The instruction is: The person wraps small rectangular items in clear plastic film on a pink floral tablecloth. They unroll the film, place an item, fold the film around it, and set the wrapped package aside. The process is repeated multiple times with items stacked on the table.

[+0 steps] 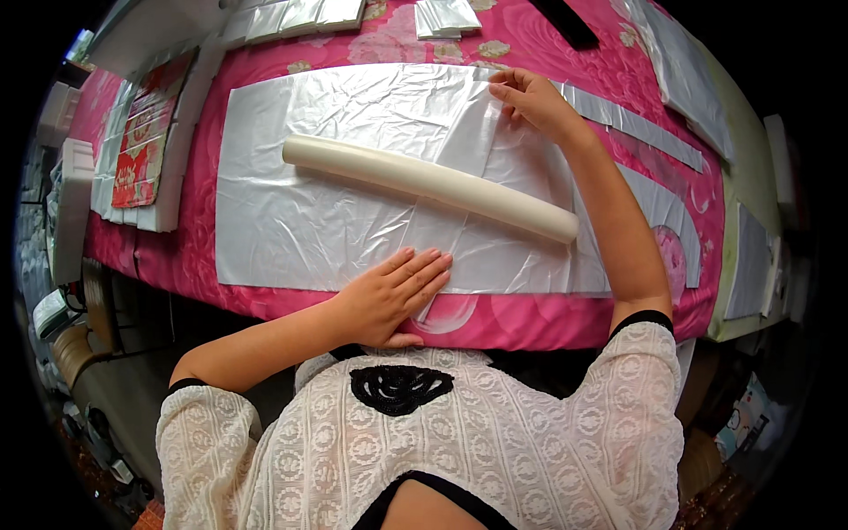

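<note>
A wide, creased silvery-white plastic sheet (pixel 291 230) lies spread over the pink flowered tablecloth. Across it, slanting down toward the right, rests a cream-coloured tube-like roll (pixel 433 183), touched by neither hand. My left hand (pixel 395 294) presses flat on the sheet's near edge with its fingers stretched out. At the far edge, my right hand (pixel 533 102) has thumb and forefinger closed on the sheet, where a folded, doubled part runs down toward the roll. The remaining right fingers are curled and partly hidden.
Stacks of folded clear packets (pixel 300 16) and a smaller pile (pixel 446 18) lie along the far side. A red patterned packet (pixel 150 132) tops a white stack at left. Silvery strips (pixel 640 124) lie at right, beyond my right forearm. A black bar (pixel 565 22) sits far right.
</note>
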Demonstrator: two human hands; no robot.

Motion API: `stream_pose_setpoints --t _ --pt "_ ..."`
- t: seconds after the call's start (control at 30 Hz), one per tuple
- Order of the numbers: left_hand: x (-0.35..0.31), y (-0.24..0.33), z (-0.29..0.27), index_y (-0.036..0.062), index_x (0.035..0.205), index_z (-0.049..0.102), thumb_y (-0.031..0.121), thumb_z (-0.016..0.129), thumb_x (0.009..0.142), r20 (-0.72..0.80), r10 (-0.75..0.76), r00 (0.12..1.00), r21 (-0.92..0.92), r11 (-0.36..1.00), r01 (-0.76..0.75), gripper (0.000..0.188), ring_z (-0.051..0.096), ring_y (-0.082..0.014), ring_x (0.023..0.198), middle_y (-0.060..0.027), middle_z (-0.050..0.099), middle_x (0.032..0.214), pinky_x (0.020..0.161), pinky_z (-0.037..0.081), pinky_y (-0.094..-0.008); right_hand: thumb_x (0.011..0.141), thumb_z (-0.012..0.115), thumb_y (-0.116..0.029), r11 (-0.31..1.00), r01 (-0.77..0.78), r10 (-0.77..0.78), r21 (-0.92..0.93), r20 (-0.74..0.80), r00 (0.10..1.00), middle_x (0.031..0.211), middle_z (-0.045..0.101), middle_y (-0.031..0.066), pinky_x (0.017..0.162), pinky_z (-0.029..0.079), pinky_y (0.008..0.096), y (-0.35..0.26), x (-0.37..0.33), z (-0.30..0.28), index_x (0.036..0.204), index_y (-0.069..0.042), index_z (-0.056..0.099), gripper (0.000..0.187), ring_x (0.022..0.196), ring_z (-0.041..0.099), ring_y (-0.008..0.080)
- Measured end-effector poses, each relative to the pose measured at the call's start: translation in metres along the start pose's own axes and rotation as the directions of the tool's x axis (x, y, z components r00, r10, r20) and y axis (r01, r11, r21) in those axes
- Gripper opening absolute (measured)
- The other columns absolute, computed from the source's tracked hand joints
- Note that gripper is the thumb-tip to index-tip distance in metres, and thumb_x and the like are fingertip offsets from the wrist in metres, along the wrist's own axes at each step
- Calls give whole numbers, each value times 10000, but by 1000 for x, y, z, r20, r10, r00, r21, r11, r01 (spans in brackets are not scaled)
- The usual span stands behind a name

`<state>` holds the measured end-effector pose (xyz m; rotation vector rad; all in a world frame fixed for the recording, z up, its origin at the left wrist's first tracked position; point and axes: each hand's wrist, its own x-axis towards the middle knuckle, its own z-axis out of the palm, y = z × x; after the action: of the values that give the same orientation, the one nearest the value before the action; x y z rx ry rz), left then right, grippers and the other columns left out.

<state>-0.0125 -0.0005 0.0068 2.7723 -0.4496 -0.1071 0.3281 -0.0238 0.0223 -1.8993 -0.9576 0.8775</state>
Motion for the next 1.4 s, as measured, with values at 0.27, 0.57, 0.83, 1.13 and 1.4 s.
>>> stream_pose_setpoints --t 0.27,0.57,0.83,1.13,1.4 --pt "0 22 6 -33 1358 322 599 476 793 -10 -88 996 -40 995 87 862 213 -331 1366 -213 251 1453 1105 151 -460 775 668 -251 661 469 -495 -586 129 859 1135 551 174 935 399 388 -23 -134 71 1236 -57 515 524 1071 505 316" --pt "2 26 7 -10 1360 331 547 565 755 -27 -104 994 -36 994 103 856 211 -324 1367 -207 254 1452 1103 162 -458 776 639 -106 712 137 -445 -689 -291 847 1113 587 68 864 439 361 33 -134 -7 1248 -149 544 483 990 535 275" --pt "7 46 18 -16 1349 339 508 577 760 -63 -163 985 12 986 164 823 229 -353 1352 -231 267 1434 1104 167 -455 697 670 -32 791 427 -427 -438 104 898 1134 606 72 916 407 357 10 -189 9 1189 -123 587 507 1038 537 264" --pt "15 67 39 8 1380 308 469 529 802 -135 -221 966 25 974 227 771 224 -353 1356 -224 243 1450 1095 177 -460 703 667 -42 562 599 -585 -570 239 775 1168 590 20 1029 306 458 -6 -117 49 1198 -178 580 520 1100 521 226" --pt "12 56 32 -13 1370 314 254 523 831 -160 -39 986 59 997 49 636 245 -327 1355 -205 268 1447 1090 211 -441 742 671 -54 452 627 -719 -634 157 677 1242 546 42 1001 365 360 -15 -6 53 1237 -163 548 522 1131 482 264"
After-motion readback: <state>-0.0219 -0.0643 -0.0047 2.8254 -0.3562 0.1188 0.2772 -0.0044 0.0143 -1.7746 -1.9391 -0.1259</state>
